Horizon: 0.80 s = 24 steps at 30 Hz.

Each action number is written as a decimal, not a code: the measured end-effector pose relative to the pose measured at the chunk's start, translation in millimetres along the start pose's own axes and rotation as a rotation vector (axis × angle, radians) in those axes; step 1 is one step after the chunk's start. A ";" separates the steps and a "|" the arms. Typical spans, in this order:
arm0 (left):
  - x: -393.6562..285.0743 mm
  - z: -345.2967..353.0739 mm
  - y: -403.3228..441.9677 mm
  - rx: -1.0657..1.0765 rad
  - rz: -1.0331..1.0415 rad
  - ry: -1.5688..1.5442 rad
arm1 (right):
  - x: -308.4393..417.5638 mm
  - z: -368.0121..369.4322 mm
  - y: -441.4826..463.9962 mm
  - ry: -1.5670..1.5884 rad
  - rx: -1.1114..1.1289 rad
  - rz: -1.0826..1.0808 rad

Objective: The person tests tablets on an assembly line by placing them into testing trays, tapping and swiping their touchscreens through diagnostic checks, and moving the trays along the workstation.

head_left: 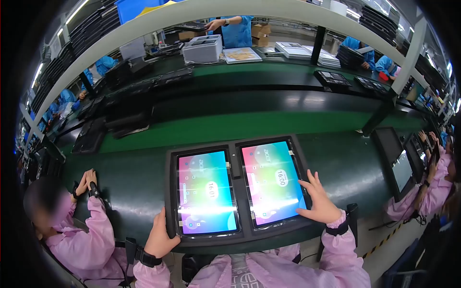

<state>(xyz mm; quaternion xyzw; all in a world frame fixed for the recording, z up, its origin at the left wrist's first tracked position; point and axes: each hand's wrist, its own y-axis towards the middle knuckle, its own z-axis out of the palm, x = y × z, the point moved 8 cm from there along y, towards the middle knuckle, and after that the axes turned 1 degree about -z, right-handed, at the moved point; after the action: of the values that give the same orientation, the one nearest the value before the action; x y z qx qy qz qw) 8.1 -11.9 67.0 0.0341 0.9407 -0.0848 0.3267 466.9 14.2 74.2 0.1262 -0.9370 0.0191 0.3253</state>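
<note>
A black foam tray (242, 192) lies on the dark green bench in front of me, with two tablets side by side in its recesses. The left tablet (205, 206) is lit and reads 16:01. On the right tablet (271, 201), also lit, the clock shows 16:00. Both screens are turned sideways to me. My left hand (162, 236) grips the tray's near left corner, fingers along its side and thumb at the front edge. Spread fingers of my right hand (319, 201) rest at the right edge of the right tablet, the thumb near its lower corner.
A co-worker in pink (96, 225) sits on the left, hands together on the bench. At right, another person's pink sleeve (434, 187) is beside a dark tray (396, 165) holding a tablet. Black trays (127, 120) are stacked back left. A white post and rail (410, 57) frame the bench.
</note>
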 end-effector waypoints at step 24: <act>0.4 -40.5 192.5 -0.315 -0.322 0.473 | -67.0 -1.6 135.7 0.107 -0.156 0.197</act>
<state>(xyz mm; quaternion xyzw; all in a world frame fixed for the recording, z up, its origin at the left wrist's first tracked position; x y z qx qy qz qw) 6.2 184.8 71.6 -0.1475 0.9853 0.0215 0.0829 484.8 160.6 40.6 0.0069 -0.9248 -0.0154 0.3800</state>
